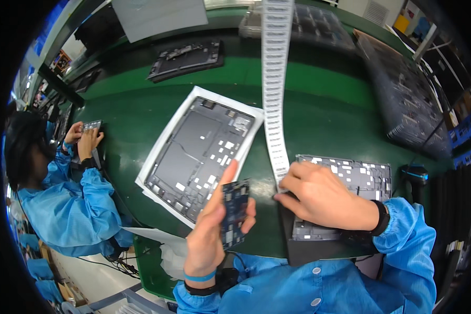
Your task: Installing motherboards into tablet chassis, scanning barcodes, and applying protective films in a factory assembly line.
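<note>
My left hand (pixel 208 235) grips a dark circuit board (pixel 236 213) by its edges, held upright in front of my chest. My right hand (pixel 319 193) is closed in a pinch at the lower end of a long white strip of printed labels (pixel 275 94). Under that hand and wrist lies a grey tablet-like housing (pixel 369 175) dotted with small white pads, on a black sheet (pixel 301 254). Beyond my left hand, a larger grey housing (pixel 188 152) with similar pads and a thin cable rests tilted on white foam wrapping (pixel 165 123).
Left of me, a co-worker (pixel 70 204) in a blue smock handles a small board (pixel 92 125). Another dark housing (pixel 186 58) sits on the green bench (pixel 329 125) at the back. Clear trays (pixel 403 94) lean at the right, near a black handheld scanner (pixel 415 175).
</note>
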A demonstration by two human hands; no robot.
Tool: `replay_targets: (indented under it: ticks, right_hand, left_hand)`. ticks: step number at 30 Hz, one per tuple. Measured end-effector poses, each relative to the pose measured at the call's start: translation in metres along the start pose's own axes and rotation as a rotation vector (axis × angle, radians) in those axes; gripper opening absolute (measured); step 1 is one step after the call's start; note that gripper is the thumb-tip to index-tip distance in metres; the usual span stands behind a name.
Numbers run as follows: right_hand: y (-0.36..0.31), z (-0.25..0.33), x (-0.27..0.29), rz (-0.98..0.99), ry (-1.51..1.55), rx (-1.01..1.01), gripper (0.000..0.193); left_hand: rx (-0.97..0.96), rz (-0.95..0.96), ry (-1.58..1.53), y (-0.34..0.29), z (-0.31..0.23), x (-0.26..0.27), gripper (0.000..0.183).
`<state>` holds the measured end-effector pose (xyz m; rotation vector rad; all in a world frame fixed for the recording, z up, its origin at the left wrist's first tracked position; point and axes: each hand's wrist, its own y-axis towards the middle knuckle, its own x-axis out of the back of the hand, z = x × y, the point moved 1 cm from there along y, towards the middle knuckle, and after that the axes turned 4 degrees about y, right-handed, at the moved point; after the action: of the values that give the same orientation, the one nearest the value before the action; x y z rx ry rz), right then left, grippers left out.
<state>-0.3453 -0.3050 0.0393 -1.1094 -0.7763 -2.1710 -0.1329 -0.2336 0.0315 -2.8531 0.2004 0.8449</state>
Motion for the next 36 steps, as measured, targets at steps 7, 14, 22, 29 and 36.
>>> replay_targets:
  ticks: [7,14,22,29,36]
  right_hand:
    - [-0.010,0.015,0.008,-0.092,0.502,-0.102,0.022]
    - [-0.039,0.031,0.031,-0.248,0.616,-0.213,0.013]
    - [-0.065,0.009,0.029,-0.270,0.738,-0.238,0.017]
    - [-0.072,-0.002,0.021,-0.293,0.812,-0.250,0.015]
    - [-0.070,-0.006,0.022,-0.411,0.731,-0.202,0.009]
  left_hand:
    - [0.012,-0.141,0.079,0.008,0.011,-0.006,0.073]
    - [-0.054,-0.247,-0.085,0.021,0.025,-0.035,0.045]
    - [-0.190,-0.349,-0.118,0.028,0.033,-0.063,0.018]
    - [-0.260,-0.442,-0.171,0.027,0.046,-0.071,0.017]
    - [-0.314,-0.434,-0.153,0.031,0.050,-0.075,0.017]
